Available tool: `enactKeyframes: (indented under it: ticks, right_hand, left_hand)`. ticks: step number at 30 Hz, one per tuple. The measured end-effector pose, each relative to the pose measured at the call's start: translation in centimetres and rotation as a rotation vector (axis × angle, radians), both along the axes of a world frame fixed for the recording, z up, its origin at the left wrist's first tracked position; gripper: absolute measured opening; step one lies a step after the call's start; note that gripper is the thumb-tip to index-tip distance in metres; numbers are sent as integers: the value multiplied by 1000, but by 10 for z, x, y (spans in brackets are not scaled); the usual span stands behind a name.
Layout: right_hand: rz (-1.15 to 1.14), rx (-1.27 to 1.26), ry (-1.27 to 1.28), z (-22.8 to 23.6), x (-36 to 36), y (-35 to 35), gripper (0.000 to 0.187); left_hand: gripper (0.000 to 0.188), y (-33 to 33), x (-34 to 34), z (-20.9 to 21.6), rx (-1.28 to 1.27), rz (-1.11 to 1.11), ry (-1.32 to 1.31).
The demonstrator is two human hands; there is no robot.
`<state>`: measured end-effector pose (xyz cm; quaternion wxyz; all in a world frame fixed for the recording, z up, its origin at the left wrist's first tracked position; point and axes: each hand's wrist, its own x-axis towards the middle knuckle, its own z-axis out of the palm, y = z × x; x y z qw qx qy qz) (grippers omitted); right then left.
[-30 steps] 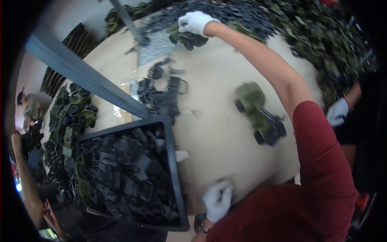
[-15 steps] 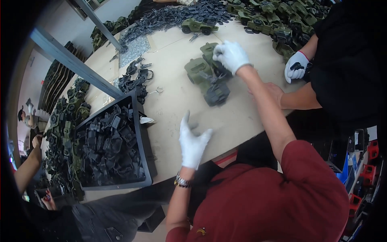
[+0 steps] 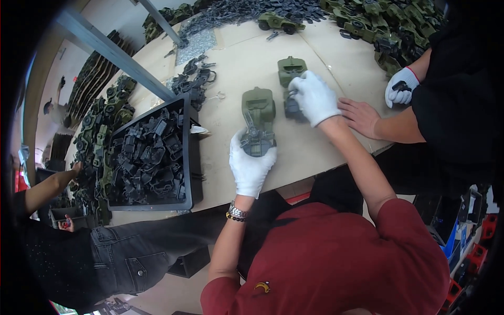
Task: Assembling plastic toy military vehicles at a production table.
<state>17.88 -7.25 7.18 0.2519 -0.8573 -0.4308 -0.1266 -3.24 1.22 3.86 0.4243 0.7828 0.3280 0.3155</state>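
Two green toy military vehicles with dark grey rear parts sit on the table before me. My left hand (image 3: 252, 170), in a white glove, is closed round the dark rear end of the nearer toy vehicle (image 3: 258, 100); a grey gun-like piece (image 3: 251, 122) lies along its top. Over the middle of the farther toy vehicle (image 3: 292, 65) bends my right hand (image 3: 316, 98), also gloved, its fingers curled against that vehicle and hiding part of it. A black bin (image 3: 196, 173) full of loose black plastic parts (image 3: 147, 157) stands left of my left hand.
Black frame-like parts (image 3: 194, 81) lie beyond the bin. Piled green vehicles (image 3: 388, 26) fill the far right, grey parts (image 3: 247, 13) the far edge. A co-worker's bare hand (image 3: 361, 116) rests beside my right hand; a gloved one (image 3: 400, 88) holds a black piece. A metal post (image 3: 118, 55) slants at left.
My left hand, open and apart from the vehicles before, has closed on the nearer one. Both vehicles now stand straighter and farther apart. My right hand has come nearer, down over the farther vehicle.
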Motion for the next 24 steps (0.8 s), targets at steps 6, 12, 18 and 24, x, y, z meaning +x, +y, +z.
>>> enactKeyframes:
  ticks: [6,12,18,24]
  right_hand:
    - [61,-4,-333,32,-19,-1,43]
    - [894,-375,110,38,-31,24,109]
    - [1033,-364,516,29,-21,17,96]
    - [682,110,985,5,-40,17,89]
  left_hand:
    - [66,29,-51,17,-48,-94,-137]
    - [67,39,-76,42,-239,-272,-212]
    - [110,32,-70,53,-484,-284,-559]
    - [134,25,-40,12,-781,-297,-907]
